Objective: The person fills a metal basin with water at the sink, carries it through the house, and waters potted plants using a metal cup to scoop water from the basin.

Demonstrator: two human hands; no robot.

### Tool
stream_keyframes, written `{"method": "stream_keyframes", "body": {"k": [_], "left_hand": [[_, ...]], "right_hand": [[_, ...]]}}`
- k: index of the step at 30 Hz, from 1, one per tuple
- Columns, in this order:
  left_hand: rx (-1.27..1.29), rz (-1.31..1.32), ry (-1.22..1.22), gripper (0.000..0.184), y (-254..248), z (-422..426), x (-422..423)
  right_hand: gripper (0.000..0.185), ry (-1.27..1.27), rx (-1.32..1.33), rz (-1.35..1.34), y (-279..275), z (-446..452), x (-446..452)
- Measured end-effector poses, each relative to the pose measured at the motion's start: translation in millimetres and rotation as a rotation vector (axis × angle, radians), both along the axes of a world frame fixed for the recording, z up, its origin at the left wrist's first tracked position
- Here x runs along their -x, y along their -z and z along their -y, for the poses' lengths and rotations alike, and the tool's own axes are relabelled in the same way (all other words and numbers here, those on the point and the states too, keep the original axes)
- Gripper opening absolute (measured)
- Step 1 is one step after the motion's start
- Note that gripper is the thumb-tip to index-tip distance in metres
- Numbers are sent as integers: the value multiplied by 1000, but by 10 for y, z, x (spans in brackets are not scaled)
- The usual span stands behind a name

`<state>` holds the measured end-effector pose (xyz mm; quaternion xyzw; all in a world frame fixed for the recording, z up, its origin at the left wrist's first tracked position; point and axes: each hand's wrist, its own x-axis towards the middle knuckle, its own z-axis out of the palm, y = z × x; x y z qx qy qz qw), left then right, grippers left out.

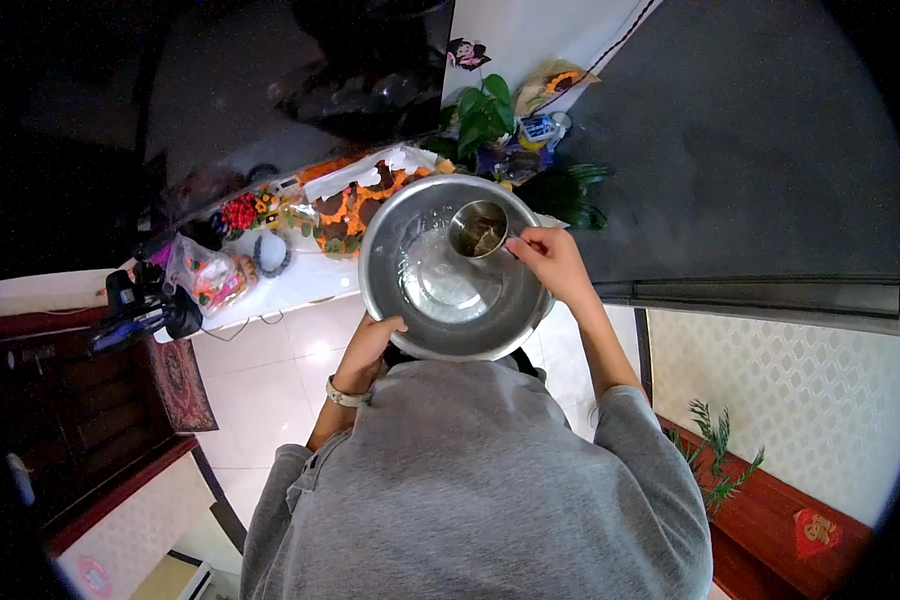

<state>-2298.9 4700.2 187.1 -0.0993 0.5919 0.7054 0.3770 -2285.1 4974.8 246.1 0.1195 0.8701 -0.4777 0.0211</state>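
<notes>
As right hand (548,262) pinches mug (467,222), forearm (602,338) slanted

A single view is taken from the head, aimed forward and steeply down (its corners are rounded off in black). The grey shirt (510,480) is caught closest; the metal bowl (475,335) is nearly centred, with floor (260,400) seen farther below.

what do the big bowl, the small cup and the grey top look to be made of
Bowl: metal, likely stainless steel, smooth and silvery, with bright highlights along the rim and wall.
Cup: probably metal too, judging by its shiny rim and grey sheen.
Grey top: matte, flecked fabric with soft folds at the sleeves, perhaps cotton or a blend; the look leaves the fibre open.
</notes>
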Motion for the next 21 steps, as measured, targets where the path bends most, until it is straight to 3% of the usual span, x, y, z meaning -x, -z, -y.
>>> {"method": "stream_keyframes", "body": {"k": [5,8,16,21], "left_hand": [[-18,25,-17,44,9,-62,16],[-5,84,-80,44,14,-116,13],[-43,116,-241,47,-28,-270,-43],[6,195,-316,42,20,-291,-46]], "right_hand": [[27,52,491,-90,98,-223,-113],[28,127,604,-91,124,-398,-149],[29,138,543,-243,165,-992,277],[26,105,377,-159,710,-1293,822]]}}
